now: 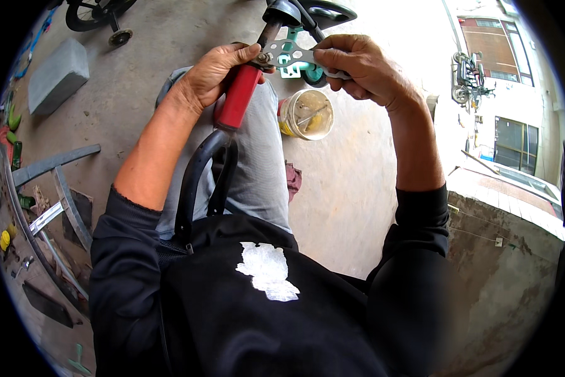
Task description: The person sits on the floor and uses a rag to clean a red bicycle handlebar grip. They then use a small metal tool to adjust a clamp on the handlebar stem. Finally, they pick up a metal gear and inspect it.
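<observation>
My right hand (pixel 373 69) pinches a flat grey multi-hole wrench (pixel 300 54) between thumb and fingers. The wrench's far end reaches over a bolt with a nut (pixel 263 58) at the top of a red tube (pixel 240 100); whether it is seated on the nut I cannot tell. My left hand (pixel 214 74) is closed about the upper part of that tube, its thumb beside the nut and its other fingers partly hidden behind. Below the red tube, a black curved fork-like piece (pixel 191 173) rests against my lap. A dark shaft (pixel 270 30) continues beyond the nut.
A bucket (pixel 314 114) with tools in it stands on the floor beside my knee. Beyond are a turquoise wheeled part (pixel 295 69) and a black wheel (pixel 94 14). At left lie a grey block (pixel 59 76) and a curved metal frame (pixel 56 164). A low wall (pixel 490 264) is at right.
</observation>
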The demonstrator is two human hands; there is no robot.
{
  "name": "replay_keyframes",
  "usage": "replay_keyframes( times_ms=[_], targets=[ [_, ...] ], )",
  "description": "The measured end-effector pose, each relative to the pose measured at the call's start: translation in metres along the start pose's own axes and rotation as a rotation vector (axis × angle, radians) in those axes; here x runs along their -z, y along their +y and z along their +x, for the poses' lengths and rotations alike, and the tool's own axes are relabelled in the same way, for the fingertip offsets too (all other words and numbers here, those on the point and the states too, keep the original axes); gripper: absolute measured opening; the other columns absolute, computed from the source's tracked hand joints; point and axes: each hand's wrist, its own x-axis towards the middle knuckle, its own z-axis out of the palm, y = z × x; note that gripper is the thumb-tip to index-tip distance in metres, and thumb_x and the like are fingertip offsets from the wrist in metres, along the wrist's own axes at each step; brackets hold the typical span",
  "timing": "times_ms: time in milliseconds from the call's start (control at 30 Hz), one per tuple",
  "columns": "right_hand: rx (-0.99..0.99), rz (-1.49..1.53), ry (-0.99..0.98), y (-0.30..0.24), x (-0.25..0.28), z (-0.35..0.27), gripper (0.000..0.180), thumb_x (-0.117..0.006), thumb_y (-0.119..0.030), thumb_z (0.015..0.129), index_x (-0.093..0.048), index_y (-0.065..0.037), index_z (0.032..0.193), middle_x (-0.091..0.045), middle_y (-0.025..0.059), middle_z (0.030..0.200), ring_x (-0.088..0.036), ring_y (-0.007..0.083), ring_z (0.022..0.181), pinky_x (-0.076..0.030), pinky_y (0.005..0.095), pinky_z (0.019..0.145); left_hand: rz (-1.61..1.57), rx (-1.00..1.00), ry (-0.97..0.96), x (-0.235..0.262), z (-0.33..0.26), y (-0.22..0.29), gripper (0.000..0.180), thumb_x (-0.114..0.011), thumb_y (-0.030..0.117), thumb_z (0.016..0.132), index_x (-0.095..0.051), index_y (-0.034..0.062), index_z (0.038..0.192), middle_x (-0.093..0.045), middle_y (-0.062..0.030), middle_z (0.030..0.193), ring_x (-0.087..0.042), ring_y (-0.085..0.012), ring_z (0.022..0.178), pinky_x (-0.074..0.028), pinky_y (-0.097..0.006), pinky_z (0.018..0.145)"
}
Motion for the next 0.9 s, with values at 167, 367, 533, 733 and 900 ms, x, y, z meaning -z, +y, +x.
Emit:
replay_keyframes(
  times_ms=[167, 367, 533, 733, 900],
  targets=[
    [-0.036, 0.196, 0.063, 0.011, -0.027, -0.022, 0.037, -0.059, -0.026, 0.093, -0.061, 0.004, 0.116, -0.062, 0.0082, 0.064, -0.049, 0.0037, 0.042, -0.038, 0.0177, 0.037, -0.021, 0.011, 0.013, -0.001, 0.001, -0.003, 0.036, -0.062, 0.036, 0.091, -0.062, 0.0019, 0.102, -0.069, -0.0115, 0.093, -0.066, -0.0122, 0.071, -0.054, -0.023, 0.066],
    [-0.072, 0.222, 0.166, 0.009, -0.053, -0.034, 0.034, -0.058, -0.029, 0.096, -0.063, 0.001, 0.110, -0.061, 0.0058, 0.062, -0.048, 0.0030, 0.041, -0.037, 0.0159, 0.036, -0.015, 0.021, 0.016, 0.002, 0.002, -0.005, 0.035, -0.064, 0.036, 0.090, -0.062, 0.0026, 0.099, -0.069, -0.0116, 0.092, -0.065, -0.0120, 0.069, -0.054, -0.023, 0.066],
    [-0.082, 0.222, 0.215, 0.005, -0.061, -0.040, 0.033, -0.056, -0.024, 0.093, -0.063, 0.005, 0.107, -0.062, 0.0085, 0.065, -0.057, 0.0073, 0.050, -0.043, 0.0218, 0.042, -0.022, -0.003, 0.036, -0.002, 0.000, -0.004, 0.034, -0.064, 0.035, 0.090, -0.062, 0.0022, 0.099, -0.069, -0.0116, 0.090, -0.065, -0.0118, 0.068, -0.054, -0.022, 0.067],
    [-0.056, 0.246, 0.257, 0.007, -0.075, -0.041, 0.032, -0.054, -0.023, 0.094, -0.063, 0.007, 0.103, -0.062, 0.0075, 0.064, -0.060, 0.0094, 0.054, -0.045, 0.0240, 0.047, -0.011, -0.015, 0.055, -0.001, -0.001, -0.003, 0.033, -0.065, 0.033, 0.090, -0.064, 0.0013, 0.098, -0.069, -0.0117, 0.089, -0.064, -0.0124, 0.070, -0.054, -0.023, 0.068],
    [0.016, 0.426, 0.345, 0.016, -0.123, -0.046, 0.022, -0.054, -0.016, 0.096, -0.058, 0.006, 0.092, -0.059, 0.0068, 0.060, -0.060, 0.0115, 0.050, -0.044, 0.0262, 0.045, -0.077, 0.004, 0.016, 0.003, 0.002, -0.006, 0.028, -0.064, 0.029, 0.091, -0.064, 0.0014, 0.097, -0.068, -0.0092, 0.087, -0.064, -0.0125, 0.073, -0.053, -0.023, 0.069]
  ],
)
